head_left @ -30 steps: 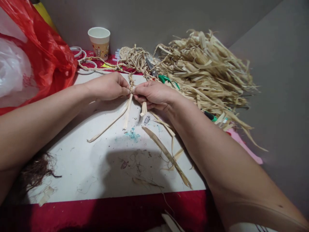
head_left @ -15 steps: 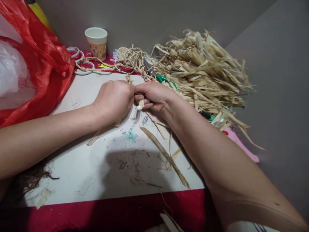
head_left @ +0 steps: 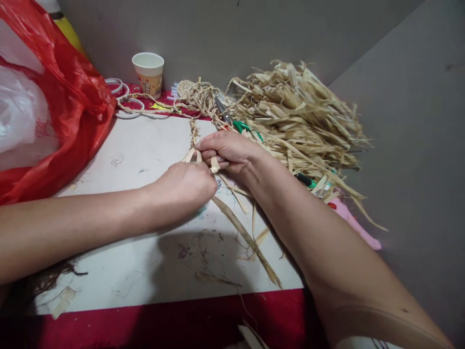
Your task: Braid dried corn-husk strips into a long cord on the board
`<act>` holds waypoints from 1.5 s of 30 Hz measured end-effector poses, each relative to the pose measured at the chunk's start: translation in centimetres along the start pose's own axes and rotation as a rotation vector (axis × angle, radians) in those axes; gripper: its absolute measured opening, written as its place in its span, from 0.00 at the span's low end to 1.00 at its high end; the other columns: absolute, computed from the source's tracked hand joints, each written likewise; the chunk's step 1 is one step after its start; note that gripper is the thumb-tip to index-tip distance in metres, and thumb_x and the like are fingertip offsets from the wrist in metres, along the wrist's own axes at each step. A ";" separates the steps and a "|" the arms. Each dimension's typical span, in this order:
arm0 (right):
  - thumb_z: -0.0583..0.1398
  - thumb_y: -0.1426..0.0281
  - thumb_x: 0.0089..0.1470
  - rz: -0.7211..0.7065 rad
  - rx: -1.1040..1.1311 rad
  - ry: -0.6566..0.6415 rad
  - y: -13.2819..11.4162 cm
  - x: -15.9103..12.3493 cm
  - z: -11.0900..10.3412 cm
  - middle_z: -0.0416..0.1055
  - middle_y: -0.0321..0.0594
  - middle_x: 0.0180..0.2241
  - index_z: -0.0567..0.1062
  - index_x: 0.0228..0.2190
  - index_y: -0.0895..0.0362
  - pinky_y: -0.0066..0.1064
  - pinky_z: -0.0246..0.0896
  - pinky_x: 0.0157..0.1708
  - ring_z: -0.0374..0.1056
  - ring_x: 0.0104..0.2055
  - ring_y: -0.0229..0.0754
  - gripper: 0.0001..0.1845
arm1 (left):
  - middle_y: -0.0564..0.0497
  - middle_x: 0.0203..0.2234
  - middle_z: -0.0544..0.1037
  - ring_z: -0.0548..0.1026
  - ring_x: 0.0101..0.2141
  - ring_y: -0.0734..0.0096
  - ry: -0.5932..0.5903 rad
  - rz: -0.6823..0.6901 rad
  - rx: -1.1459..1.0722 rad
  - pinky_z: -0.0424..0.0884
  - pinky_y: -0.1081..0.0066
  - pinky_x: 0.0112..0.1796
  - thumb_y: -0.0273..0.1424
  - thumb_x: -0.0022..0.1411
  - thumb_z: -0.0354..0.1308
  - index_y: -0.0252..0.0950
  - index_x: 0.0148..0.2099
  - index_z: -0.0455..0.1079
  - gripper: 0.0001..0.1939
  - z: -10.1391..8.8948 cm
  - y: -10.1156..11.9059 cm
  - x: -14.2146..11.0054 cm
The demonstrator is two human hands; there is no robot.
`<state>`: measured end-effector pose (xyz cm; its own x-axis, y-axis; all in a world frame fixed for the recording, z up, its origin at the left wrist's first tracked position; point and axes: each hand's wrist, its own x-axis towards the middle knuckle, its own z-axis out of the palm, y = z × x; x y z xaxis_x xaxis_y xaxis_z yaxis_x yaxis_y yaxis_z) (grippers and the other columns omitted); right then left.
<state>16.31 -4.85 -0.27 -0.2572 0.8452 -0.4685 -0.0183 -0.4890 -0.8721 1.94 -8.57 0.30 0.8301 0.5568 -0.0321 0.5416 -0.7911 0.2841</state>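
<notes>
My right hand (head_left: 228,152) pinches the working end of a braided straw cord (head_left: 193,130) that runs away over a white board (head_left: 138,155) to a coil at the back. My left hand (head_left: 185,186) is closed on loose straw strips (head_left: 192,156) just below that pinch, knuckles up. What lies inside its fingers is mostly hidden. More flat strips (head_left: 247,237) trail from under both hands toward the board's near edge.
A big heap of dried straw (head_left: 294,116) lies at the right, with green-handled scissors (head_left: 243,127) against it. A paper cup (head_left: 148,72) and white rings (head_left: 121,89) stand at the back. A red plastic bag (head_left: 54,106) fills the left. Red cloth (head_left: 163,320) covers the front.
My left hand has slid down and toward me, from beside the right hand to below it, drawing the strips along. The right hand has kept its pinch on the braid.
</notes>
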 end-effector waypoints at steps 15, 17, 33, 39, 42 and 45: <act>0.59 0.78 0.48 -0.065 0.088 -0.112 0.2 0.6 -0.8 0.49 0.25 0.11 0.61 0.18 0.60 0.16 0.33 0.07 0.39 0.10 0.23 0.13 | 0.54 0.17 0.70 0.68 0.20 0.79 0.037 -0.537 -1.064 0.64 0.76 0.24 0.26 0.52 0.59 0.32 0.28 0.69 0.02 -4.9 -6.8 2.7; 0.61 0.77 0.46 -0.071 0.085 -0.113 0.3 0.7 -0.8 0.48 0.24 0.11 0.60 0.17 0.60 0.16 0.33 0.07 0.39 0.10 0.23 0.15 | 0.53 0.18 0.71 0.70 0.21 0.78 -0.052 -0.527 -1.209 0.64 0.77 0.23 0.24 0.52 0.58 0.31 0.28 0.69 0.02 -3.8 -6.6 3.0; 0.65 0.70 0.46 -0.044 -0.052 -0.164 0.3 0.5 -0.8 0.54 0.25 0.12 0.63 0.21 0.60 0.18 0.34 0.09 0.42 0.11 0.24 0.15 | 0.58 0.11 0.59 0.52 0.10 0.85 -0.068 -0.537 -1.118 0.44 0.77 0.14 0.22 0.49 0.57 0.33 0.18 0.62 0.10 -2.8 -6.0 3.1; 0.64 0.68 0.47 -0.051 -0.129 -0.202 0.2 0.2 -1.1 0.53 0.25 0.13 0.67 0.24 0.60 0.19 0.34 0.10 0.40 0.12 0.25 0.11 | 0.58 0.12 0.57 0.50 0.11 0.85 -0.065 -0.535 -1.084 0.42 0.76 0.14 0.22 0.49 0.55 0.32 0.21 0.66 0.07 -2.9 -6.2 3.2; 0.63 0.67 0.48 -0.078 -0.232 -0.144 0.1 -0.1 -1.0 0.53 0.26 0.14 0.66 0.23 0.59 0.20 0.36 0.11 0.42 0.12 0.26 0.12 | 0.57 0.12 0.57 0.50 0.12 0.84 -0.069 -0.552 -1.061 0.42 0.76 0.14 0.23 0.48 0.54 0.33 0.20 0.66 0.07 -2.9 -6.2 3.4; 0.62 0.68 0.49 -0.131 -0.405 -0.046 0.1 -0.3 -0.8 0.52 0.26 0.14 0.63 0.20 0.58 0.22 0.39 0.12 0.45 0.13 0.27 0.14 | 0.58 0.12 0.56 0.49 0.11 0.84 -0.086 -0.574 -1.073 0.41 0.76 0.14 0.24 0.48 0.54 0.34 0.18 0.63 0.08 -2.8 -6.3 3.5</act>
<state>17.12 -5.00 -0.26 -0.3208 0.8797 -0.3510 0.3248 -0.2459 -0.9132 1.08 -0.95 1.04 0.5344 0.7059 -0.4649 0.4819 0.1974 0.8537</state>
